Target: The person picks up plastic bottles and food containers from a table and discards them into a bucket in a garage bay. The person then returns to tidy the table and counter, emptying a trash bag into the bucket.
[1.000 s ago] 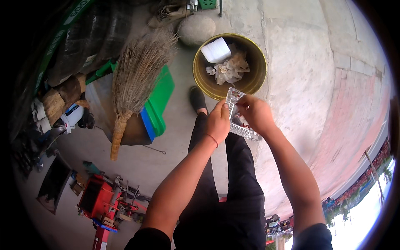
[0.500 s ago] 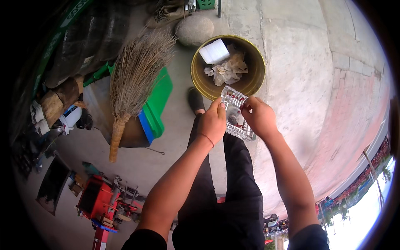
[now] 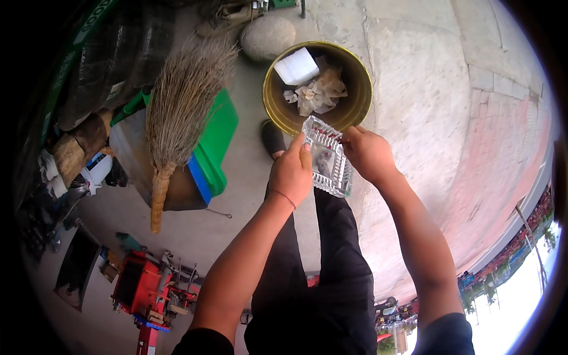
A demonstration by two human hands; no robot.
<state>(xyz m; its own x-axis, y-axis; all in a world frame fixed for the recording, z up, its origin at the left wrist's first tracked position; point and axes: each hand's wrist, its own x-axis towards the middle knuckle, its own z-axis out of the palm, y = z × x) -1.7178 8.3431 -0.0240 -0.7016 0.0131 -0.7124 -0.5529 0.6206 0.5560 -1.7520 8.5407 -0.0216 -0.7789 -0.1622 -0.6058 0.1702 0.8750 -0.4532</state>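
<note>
The left hand's (image 3: pixel 291 171) fingers grip a clear glass dish (image 3: pixel 341 176); at its opposite edge the right hand's (image 3: pixel 370 155) fingers curl, their grip hidden from me. Beyond both hands' fingertips stands a gold bin (image 3: pixel 357 89).

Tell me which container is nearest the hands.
The glass tray: the left hand grips its side, whereas the round bin stands on the floor, unheld.
</note>
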